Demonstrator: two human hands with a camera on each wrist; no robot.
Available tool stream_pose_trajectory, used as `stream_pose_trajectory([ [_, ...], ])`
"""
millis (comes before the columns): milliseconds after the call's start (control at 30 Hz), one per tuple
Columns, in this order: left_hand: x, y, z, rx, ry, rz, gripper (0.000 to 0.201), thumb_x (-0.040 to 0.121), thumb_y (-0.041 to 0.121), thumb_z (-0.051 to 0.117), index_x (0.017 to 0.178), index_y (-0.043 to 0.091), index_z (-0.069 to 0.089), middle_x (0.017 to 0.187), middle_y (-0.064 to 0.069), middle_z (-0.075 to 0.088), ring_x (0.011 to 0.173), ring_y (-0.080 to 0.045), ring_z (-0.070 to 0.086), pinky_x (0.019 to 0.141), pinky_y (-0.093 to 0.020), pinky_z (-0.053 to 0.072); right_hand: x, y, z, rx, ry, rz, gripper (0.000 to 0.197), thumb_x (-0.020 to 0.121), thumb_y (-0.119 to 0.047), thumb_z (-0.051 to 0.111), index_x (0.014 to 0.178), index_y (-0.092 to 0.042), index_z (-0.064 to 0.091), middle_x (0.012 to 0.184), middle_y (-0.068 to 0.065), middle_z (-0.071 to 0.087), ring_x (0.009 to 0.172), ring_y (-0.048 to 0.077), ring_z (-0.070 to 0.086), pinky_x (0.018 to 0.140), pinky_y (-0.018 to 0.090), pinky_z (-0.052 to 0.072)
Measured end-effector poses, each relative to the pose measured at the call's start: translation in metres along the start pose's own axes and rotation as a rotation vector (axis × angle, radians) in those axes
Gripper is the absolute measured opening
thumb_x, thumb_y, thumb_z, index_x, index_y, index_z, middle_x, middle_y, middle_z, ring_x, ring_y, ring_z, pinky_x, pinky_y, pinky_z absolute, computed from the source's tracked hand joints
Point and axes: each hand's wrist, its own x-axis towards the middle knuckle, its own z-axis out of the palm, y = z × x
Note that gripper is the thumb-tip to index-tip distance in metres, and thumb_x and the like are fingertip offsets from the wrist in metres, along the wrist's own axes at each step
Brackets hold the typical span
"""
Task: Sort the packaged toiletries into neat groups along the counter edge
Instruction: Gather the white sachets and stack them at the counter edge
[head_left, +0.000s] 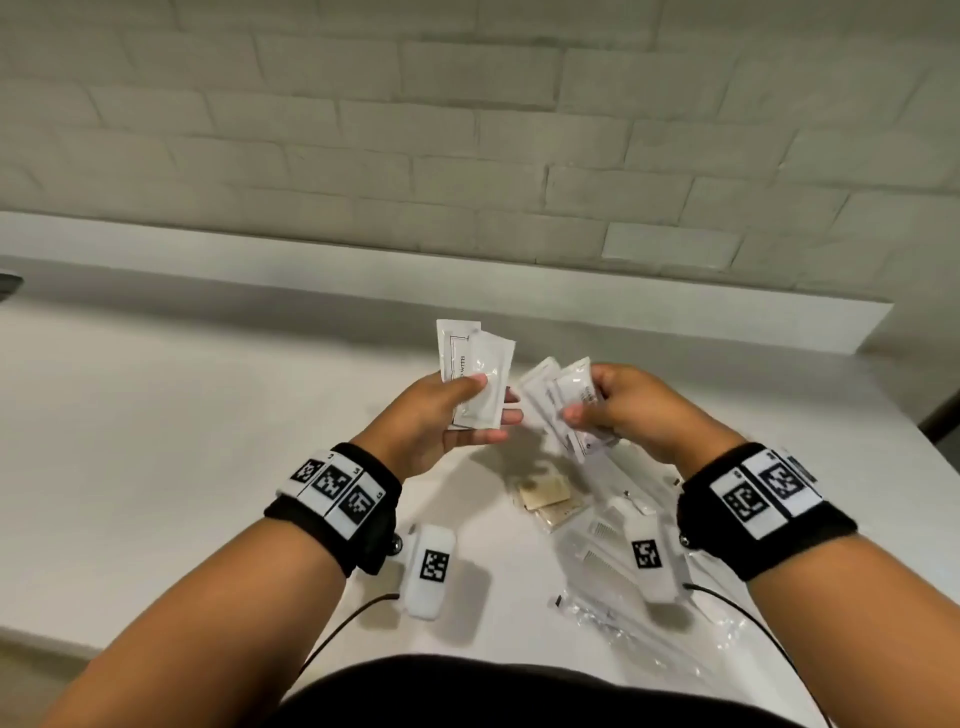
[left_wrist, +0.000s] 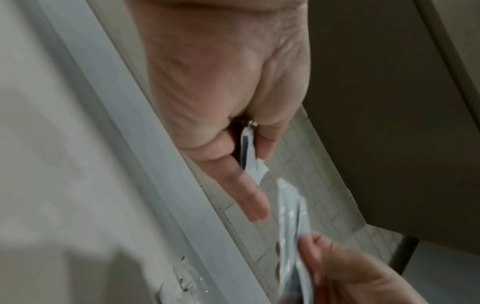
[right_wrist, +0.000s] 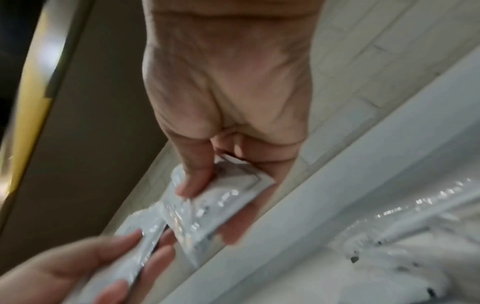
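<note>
We pinch white sachets (head_left: 475, 376) in our left hand (head_left: 441, 421), more packets (head_left: 566, 405) in our right hand (head_left: 628, 410), long axes pointing toward the tabletop's (head_left: 208, 415) far edge.

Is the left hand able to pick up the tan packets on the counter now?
Probably not yet: the left hand already holds white sachets. The tan packets lie uncovered just below.

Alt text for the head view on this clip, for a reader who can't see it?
Two hands hold white sachets above a white counter: the left hand grips two sachets, the right hand several more. Tan packets and clear-wrapped combs lie below, before a pale brick wall.
</note>
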Motion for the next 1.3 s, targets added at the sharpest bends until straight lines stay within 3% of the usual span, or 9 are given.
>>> stream_pose_trajectory([
  [133,0.002,-0.009,0.000,0.040,0.067,0.058,0.018,0.093,0.010,0.057,0.110,0.009,0.062,0.095,-0.009,0.074,0.086,-0.025,0.073,0.072,-0.032,0.060,0.003,-0.006,0.012,0.665,0.078,-0.043,0.028,0.082,0.010,0.061,0.103,-0.007,0.063,0.089,0.011,0.073,0.076,0.024,0.070,0.071,0.036,0.058],
  [233,0.005,-0.012,0.009,0.129,0.039,0.060,0.014,0.093,0.013,0.057,0.105,0.015,0.065,0.095,-0.005,0.072,0.082,-0.018,0.071,0.069,-0.029,0.060,0.003,-0.010,0.034,0.691,0.048,-0.038,0.035,0.079,0.012,0.063,0.111,-0.004,0.063,0.096,0.015,0.074,0.079,0.027,0.072,0.066,0.035,0.059],
  [400,0.008,-0.008,0.008,0.067,0.007,-0.048,0.043,0.097,0.041,0.046,0.115,0.004,0.060,0.100,-0.015,0.071,0.084,-0.025,0.072,0.071,-0.029,0.060,0.009,-0.011,0.024,0.234,0.401,-0.408,0.032,0.074,0.011,0.069,0.084,-0.019,0.072,0.083,-0.001,0.057,0.075,0.008,0.057,0.073,0.027,0.050],
  [567,0.011,-0.004,0.004,-0.093,-0.002,-0.009,0.025,0.087,0.002,0.060,0.111,0.004,0.064,0.101,-0.012,0.074,0.086,-0.023,0.072,0.071,-0.029,0.059,0.003,0.007,0.020,-0.805,0.376,-0.901,0.029,0.080,-0.009,0.059,0.096,-0.025,0.077,0.074,0.000,0.054,0.073,0.023,0.053,0.065,0.030,0.039],
  [700,0.015,-0.009,0.004,-0.093,0.078,0.056,0.036,0.084,-0.005,0.062,0.119,0.001,0.060,0.111,-0.016,0.070,0.093,-0.027,0.071,0.077,-0.035,0.059,-0.008,0.027,0.028,-0.764,0.367,-0.755,0.036,0.084,-0.008,0.048,0.108,-0.017,0.073,0.076,0.004,0.054,0.071,0.026,0.057,0.061,0.035,0.050],
  [800,0.015,-0.011,0.000,-0.122,0.136,0.099,0.037,0.085,-0.006,0.062,0.121,0.003,0.060,0.112,-0.014,0.070,0.092,-0.024,0.071,0.074,-0.035,0.059,-0.014,0.036,0.024,-0.646,0.224,-0.342,0.026,0.083,-0.001,0.064,0.098,-0.018,0.075,0.086,0.000,0.056,0.082,0.023,0.063,0.072,0.041,0.054],
  [900,0.014,-0.012,-0.004,-0.100,0.169,0.117,0.037,0.085,-0.005,0.062,0.121,0.003,0.060,0.113,-0.013,0.070,0.095,-0.026,0.071,0.079,-0.037,0.059,-0.023,0.028,0.010,-0.106,0.201,-0.086,0.015,0.080,-0.006,0.071,0.088,-0.018,0.072,0.087,-0.001,0.068,0.080,0.018,0.066,0.070,0.031,0.054],
  [1033,0.013,-0.013,0.005,-0.078,0.138,0.096,0.039,0.085,-0.004,0.062,0.123,0.004,0.059,0.113,-0.014,0.070,0.100,-0.029,0.069,0.084,-0.039,0.057,-0.018,0.002,0.004,0.494,0.126,-0.075,0.021,0.084,0.001,0.064,0.099,-0.014,0.066,0.086,0.003,0.076,0.079,0.019,0.072,0.066,0.029,0.060],
  [1300,0.006,-0.008,0.020,-0.152,0.009,-0.047,0.031,0.096,0.007,0.047,0.125,0.008,0.056,0.112,-0.012,0.069,0.098,-0.028,0.068,0.081,-0.039,0.059,0.004,-0.007,0.031,0.447,0.216,-0.020,0.038,0.076,0.011,0.069,0.108,-0.006,0.059,0.097,0.014,0.072,0.080,0.024,0.071,0.063,0.030,0.058],
])
